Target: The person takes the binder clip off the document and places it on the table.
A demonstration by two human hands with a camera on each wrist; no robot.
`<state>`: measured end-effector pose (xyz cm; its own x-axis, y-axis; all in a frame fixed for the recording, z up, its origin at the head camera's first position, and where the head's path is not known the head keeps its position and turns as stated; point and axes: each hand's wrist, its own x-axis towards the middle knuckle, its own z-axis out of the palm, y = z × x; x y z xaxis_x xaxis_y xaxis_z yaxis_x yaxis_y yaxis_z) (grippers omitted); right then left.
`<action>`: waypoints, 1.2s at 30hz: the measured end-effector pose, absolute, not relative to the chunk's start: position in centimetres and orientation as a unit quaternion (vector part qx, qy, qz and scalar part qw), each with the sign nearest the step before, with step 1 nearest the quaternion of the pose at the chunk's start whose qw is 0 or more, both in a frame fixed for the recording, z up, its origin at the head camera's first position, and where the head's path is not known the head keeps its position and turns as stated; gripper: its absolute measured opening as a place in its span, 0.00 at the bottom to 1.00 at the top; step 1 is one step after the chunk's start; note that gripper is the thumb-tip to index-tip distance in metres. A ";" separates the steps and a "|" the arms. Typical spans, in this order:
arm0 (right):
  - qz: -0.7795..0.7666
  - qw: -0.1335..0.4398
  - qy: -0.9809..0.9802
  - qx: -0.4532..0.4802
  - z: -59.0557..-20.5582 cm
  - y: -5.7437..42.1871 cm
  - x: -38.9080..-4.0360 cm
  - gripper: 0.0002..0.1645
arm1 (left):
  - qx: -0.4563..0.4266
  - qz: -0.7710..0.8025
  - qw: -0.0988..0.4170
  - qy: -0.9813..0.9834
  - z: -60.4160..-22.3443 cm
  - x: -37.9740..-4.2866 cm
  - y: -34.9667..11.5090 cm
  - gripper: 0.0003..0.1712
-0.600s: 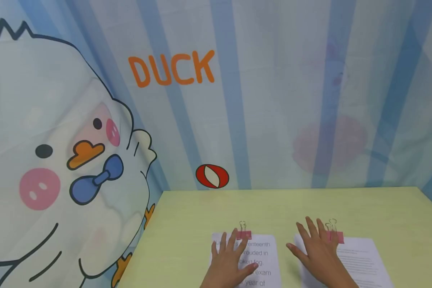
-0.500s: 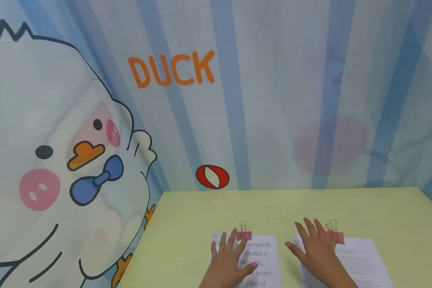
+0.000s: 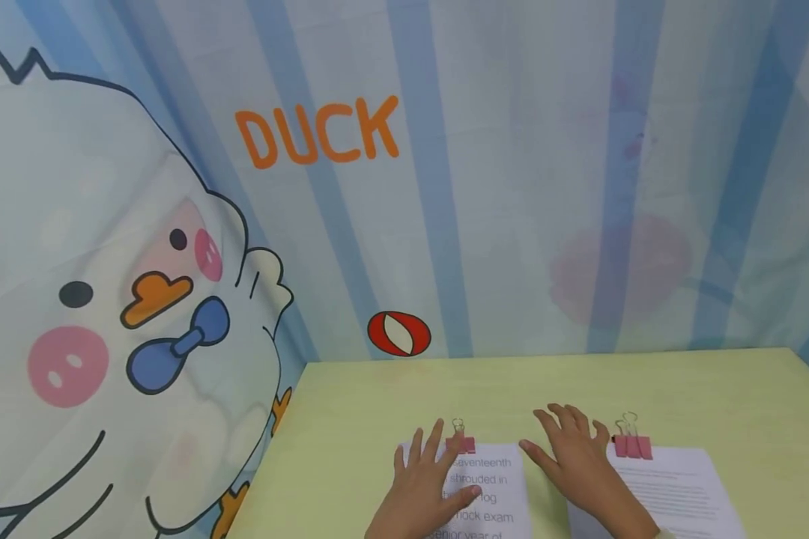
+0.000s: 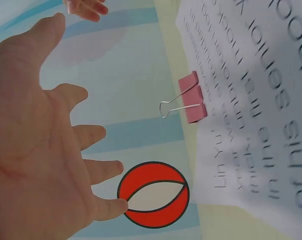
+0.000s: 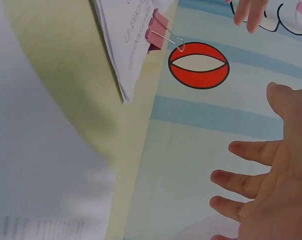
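Observation:
Two stacks of printed paper lie side by side, each with a pink binder clip at its top edge. Over the left paper stack [image 3: 488,486], which bears large print, hovers my left hand [image 3: 418,486], fingers spread near the left binder clip [image 3: 468,446]. The left wrist view shows that palm [image 4: 35,135] holding nothing, apart from the clip [image 4: 193,97]. My right hand [image 3: 576,458] is above the upper left corner of the right paper stack [image 3: 681,486], left of its binder clip [image 3: 634,447]. Its fingers [image 5: 251,185] are spread and loosely bent, with nothing in them.
Both stacks rest on a pale yellow table [image 3: 350,419]. Behind it hangs a blue striped cloth [image 3: 512,187] printed with a duck, the word DUCK and a red ball. A narrow strip of tabletop separates the stacks.
My right hand has moved left, off the right binder clip, which now shows fully, and its fingers bend more. My left hand has barely moved. The head view has shifted slightly.

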<state>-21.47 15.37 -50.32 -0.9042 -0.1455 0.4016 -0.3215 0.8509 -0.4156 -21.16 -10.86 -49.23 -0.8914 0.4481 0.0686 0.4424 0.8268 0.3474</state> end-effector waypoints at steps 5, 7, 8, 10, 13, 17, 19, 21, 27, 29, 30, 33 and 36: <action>0.251 0.182 -0.941 0.138 -49.7 14.6 -22.4 0.28 | 0.219 0.172 0.009 0.960 -48.3 -22.2 -11.1 0.47; 0.254 0.188 -0.938 0.143 -49.7 14.1 -22.7 0.27 | 0.216 0.167 0.008 0.962 -48.0 -22.6 -11.2 0.47; 0.256 0.189 -0.937 0.144 -49.6 13.9 -22.9 0.26 | 0.215 0.164 0.006 0.963 -48.0 -22.7 -11.3 0.48; 0.258 0.190 -0.935 0.149 -49.7 13.4 -23.3 0.25 | 0.210 0.164 0.006 0.964 -48.0 -22.9 -11.4 0.47; 0.271 0.188 -0.931 0.155 -49.8 12.6 -23.8 0.24 | 0.204 0.170 0.004 0.964 -48.0 -23.0 -11.6 0.45; 0.292 0.181 -0.926 0.155 -50.2 11.7 -24.4 0.23 | 0.210 0.178 0.000 0.961 -48.4 -23.4 -11.7 0.43; 0.304 0.177 -0.924 0.152 -50.3 11.3 -24.6 0.23 | 0.214 0.182 0.001 0.960 -48.6 -23.7 -11.8 0.43; 0.313 0.175 -0.922 0.149 -50.4 11.0 -24.7 0.23 | 0.211 0.185 0.002 0.960 -48.9 -24.0 -12.0 0.42; 0.342 0.167 -0.915 0.137 -50.5 10.7 -25.7 0.23 | 0.181 0.229 -0.003 0.957 -49.2 -25.1 -13.7 0.37; 0.349 0.157 -0.914 0.131 -50.4 10.7 -26.0 0.23 | 0.176 0.241 -0.003 0.954 -49.1 -25.4 -14.3 0.35; 0.354 0.151 -0.914 0.128 -50.4 10.7 -26.2 0.23 | 0.175 0.246 -0.001 0.953 -49.0 -25.5 -14.6 0.35; 0.359 0.134 -0.915 0.122 -50.4 10.7 -26.6 0.24 | 0.175 0.257 0.009 0.950 -49.0 -25.9 -15.1 0.33; 0.367 0.126 -0.914 0.121 -50.3 10.7 -27.0 0.25 | 0.181 0.264 0.019 0.947 -49.2 -26.2 -15.6 0.29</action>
